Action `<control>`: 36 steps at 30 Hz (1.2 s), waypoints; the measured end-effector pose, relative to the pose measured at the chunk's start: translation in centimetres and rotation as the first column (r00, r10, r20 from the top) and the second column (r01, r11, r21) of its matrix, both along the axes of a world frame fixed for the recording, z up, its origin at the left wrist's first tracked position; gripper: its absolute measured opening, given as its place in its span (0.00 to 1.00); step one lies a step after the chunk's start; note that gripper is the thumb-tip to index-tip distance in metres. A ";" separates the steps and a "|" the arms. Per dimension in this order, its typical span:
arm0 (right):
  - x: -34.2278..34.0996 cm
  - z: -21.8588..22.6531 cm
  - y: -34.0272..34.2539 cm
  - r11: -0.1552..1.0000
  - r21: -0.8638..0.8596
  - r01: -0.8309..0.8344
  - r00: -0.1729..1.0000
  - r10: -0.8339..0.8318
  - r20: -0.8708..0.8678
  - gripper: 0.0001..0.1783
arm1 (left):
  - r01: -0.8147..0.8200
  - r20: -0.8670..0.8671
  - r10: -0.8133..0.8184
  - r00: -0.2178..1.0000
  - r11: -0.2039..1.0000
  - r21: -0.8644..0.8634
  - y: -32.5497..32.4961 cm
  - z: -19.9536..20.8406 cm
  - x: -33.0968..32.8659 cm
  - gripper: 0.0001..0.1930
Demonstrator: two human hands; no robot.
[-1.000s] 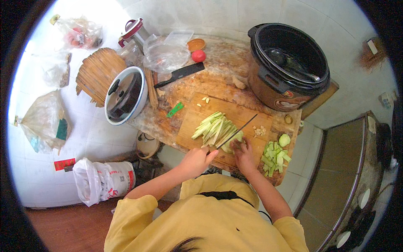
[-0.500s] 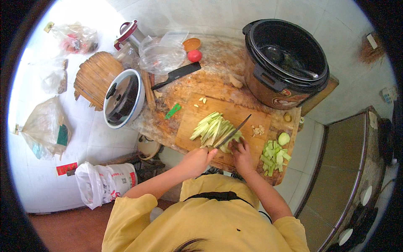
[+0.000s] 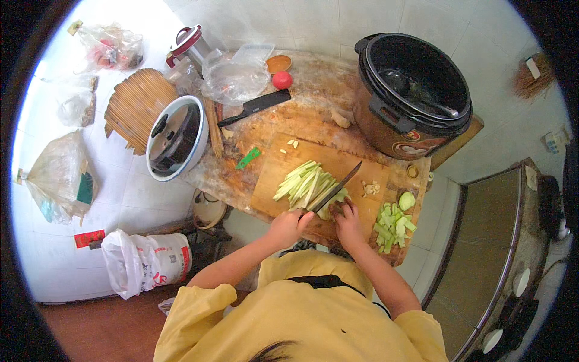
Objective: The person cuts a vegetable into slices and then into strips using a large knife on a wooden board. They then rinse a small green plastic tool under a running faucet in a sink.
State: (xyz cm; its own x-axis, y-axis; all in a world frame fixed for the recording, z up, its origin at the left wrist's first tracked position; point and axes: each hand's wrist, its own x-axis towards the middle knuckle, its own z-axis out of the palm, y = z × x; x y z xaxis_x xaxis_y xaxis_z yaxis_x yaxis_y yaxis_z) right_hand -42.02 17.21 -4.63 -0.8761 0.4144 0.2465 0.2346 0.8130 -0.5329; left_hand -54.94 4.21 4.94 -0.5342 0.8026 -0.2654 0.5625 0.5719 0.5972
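Note:
My left hand (image 3: 288, 230) is closed around the handle of a kitchen knife (image 3: 339, 187), whose blade slants up to the right over a wooden cutting board (image 3: 269, 174). Green vegetable strips (image 3: 306, 184) lie in a pile to the left of the blade. To its right, my right hand (image 3: 348, 224) has bent fingers resting on pale green vegetable slices (image 3: 325, 211); its fingertips are partly hidden. Small chopped pale pieces (image 3: 370, 188) sit on the board's right side, and a few pale cloves (image 3: 293, 143) near its far edge.
Green vegetable chunks (image 3: 393, 226) lie at the table's right end. A large black pot (image 3: 386, 130) with a ladle stands at the back right. Further left are a cleaver (image 3: 259, 106), a green peeler (image 3: 248, 158), a red round item (image 3: 281, 79) and a lidded white basin (image 3: 199, 146).
The knife and both hands stay almost in place over the vegetables. The whole view has shifted slightly.

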 end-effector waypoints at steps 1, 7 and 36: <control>-0.1 0.2 0.2 1.000 -0.010 -0.008 1.000 0.008 0.002 0.23 | -0.008 -0.005 0.008 1.000 1.000 0.007 0.0 0.3 -0.1 0.23; -0.1 0.4 0.0 0.997 -0.073 0.028 0.999 -0.030 -0.035 0.21 | 0.007 -0.004 -0.008 1.000 0.997 -0.074 -0.5 3.3 0.5 0.23; 0.1 0.4 0.9 0.997 -0.081 -0.001 0.999 0.005 0.041 0.18 | -0.056 0.113 0.061 0.992 0.997 -0.049 1.7 -0.1 0.7 0.23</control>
